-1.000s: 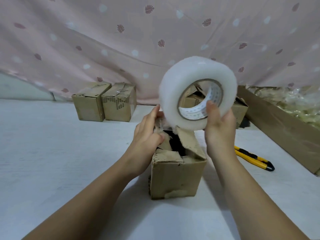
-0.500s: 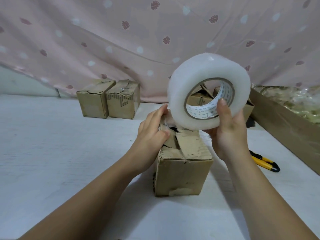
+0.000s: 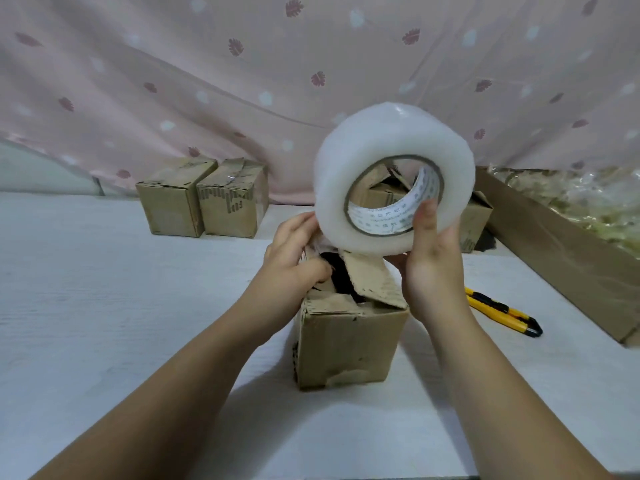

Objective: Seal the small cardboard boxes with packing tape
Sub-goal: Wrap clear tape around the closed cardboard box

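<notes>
Holding entry 1: right hand (image 3: 433, 271) clamped on the tape roll (image 3: 346, 188), thumb through the core, roll raised just above the box.

Entry 2: left hand (image 3: 294, 258), fingers curled round the far left flap of the open box (image 3: 349, 344) (whether a tape end is pinched there too cannot be told).

Box stands on the white table (image 3: 104, 289) between the forearms, flaps up, dark gap showing, no strip across its top.

Back left: two closed boxes (image 3: 232, 202), glossy strips on top, judged sealed.

Behind the roll: further boxes (image 3: 474, 216), flaps apparently loose.

Right: utility knife (image 3: 502, 311).

Judged partway; this box and others remain.
</notes>
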Motion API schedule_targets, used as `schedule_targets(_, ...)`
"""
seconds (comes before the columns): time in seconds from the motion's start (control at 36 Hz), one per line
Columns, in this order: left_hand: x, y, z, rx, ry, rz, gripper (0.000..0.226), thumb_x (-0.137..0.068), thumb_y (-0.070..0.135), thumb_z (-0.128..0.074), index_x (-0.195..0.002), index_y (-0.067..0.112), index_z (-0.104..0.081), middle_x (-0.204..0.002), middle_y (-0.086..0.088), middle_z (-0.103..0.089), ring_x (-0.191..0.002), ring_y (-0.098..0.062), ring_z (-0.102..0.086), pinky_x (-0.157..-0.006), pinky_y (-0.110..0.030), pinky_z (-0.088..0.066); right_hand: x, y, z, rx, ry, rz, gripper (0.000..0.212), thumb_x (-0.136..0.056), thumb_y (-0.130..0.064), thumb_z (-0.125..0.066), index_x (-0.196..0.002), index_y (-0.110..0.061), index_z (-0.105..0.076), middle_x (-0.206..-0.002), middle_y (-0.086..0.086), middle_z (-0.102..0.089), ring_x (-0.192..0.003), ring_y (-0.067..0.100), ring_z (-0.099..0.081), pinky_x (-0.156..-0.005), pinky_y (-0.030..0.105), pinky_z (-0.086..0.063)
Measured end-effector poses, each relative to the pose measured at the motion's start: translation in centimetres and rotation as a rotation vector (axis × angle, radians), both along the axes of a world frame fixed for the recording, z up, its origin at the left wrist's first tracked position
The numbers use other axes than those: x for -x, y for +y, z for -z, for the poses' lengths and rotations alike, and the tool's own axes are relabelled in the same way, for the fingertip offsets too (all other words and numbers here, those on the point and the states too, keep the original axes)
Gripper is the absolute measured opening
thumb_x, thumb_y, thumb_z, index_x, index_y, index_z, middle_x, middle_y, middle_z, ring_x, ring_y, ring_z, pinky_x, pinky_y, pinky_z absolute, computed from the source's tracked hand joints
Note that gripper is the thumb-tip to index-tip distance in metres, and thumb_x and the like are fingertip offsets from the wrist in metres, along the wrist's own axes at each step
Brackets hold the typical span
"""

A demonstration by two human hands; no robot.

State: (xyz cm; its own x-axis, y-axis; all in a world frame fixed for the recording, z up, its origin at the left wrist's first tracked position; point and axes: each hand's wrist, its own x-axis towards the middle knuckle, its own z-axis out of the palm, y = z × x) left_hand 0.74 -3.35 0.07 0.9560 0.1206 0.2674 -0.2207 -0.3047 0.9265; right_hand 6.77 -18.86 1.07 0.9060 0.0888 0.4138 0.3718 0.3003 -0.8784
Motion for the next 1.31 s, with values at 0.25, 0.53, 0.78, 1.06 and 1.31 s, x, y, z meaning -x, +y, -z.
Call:
schedule_targets(0.25,-0.1,-0.2,0.2,-0.077,-0.016,-0.045,0.074,-0.071,0.031,-0.042,-0.145,0.032,-0.039,-0.146,0.024,-0.032,-0.138,0.002,-0.019,-0.118,-0.038,-0.018,-0.6,-0.1,-0.4,-0.101,0.040,0.001,0.076,-0.060,-0.069,-0.058,-0.125,-0.033,-0.049,-0.111,-0.010,-0.065,-0.102,0.009,-0.067,-0.071,0.033,-0.058)
schedule_targets(0.53,-0.3,-0.3,-1.0,-0.046,0.063,0.002,0.056,-0.066,0.065,-0.054,-0.122,0.055,-0.051,-0.136,0.039,-0.032,-0.123,0.025,-0.025,-0.096,-0.012,-0.028,-0.3,-0.6,-0.4,0.136,-0.075,0.124,0.068,-0.063,-0.082,-0.061,-0.118,-0.044,-0.048,-0.112,-0.016,-0.064,-0.110,0.009,-0.062,-0.093,0.047,-0.054)
schedule_targets(0.78,-0.2,-0.3,-1.6,-0.069,0.143,0.113,0.051,-0.080,0.023,-0.077,-0.117,0.042,-0.048,-0.144,0.022,-0.022,-0.106,0.017,-0.039,-0.066,0.004,-0.040,-0.4,-0.7,-0.2,0.178,-0.073,0.064,0.086,-0.064,-0.058,-0.081,-0.134,-0.024,-0.043,-0.124,0.010,-0.059,-0.115,0.024,-0.061,-0.095,0.052,-0.052)
schedule_targets(1.06,-0.2,-0.9,-2.4,-0.276,0.216,0.014,0.092,-0.059,0.060,-0.068,-0.144,0.044,-0.035,-0.146,0.033,-0.013,-0.140,-0.008,-0.016,-0.117,-0.038,-0.022,-0.9,-0.8,-0.1,0.027,0.109,0.039,0.035,-0.095,-0.031,-0.057,-0.126,-0.014,-0.054,-0.104,0.002,-0.068,-0.092,0.012,-0.069,-0.061,0.019,-0.054)
schedule_targets(1.31,0.2,-1.0,-2.8,-0.322,0.273,-0.003,0.101,-0.072,0.060,-0.073,-0.153,0.035,-0.018,-0.147,0.034,-0.008,-0.141,-0.010,-0.016,-0.118,-0.037,-0.021,-1.1,-1.6,-0.6,-0.178,0.176,-0.166,0.070,-0.078,-0.046,-0.057,-0.141,-0.022,-0.038,-0.120,0.006,-0.063,-0.099,0.021,-0.068,-0.062,0.031,-0.057)
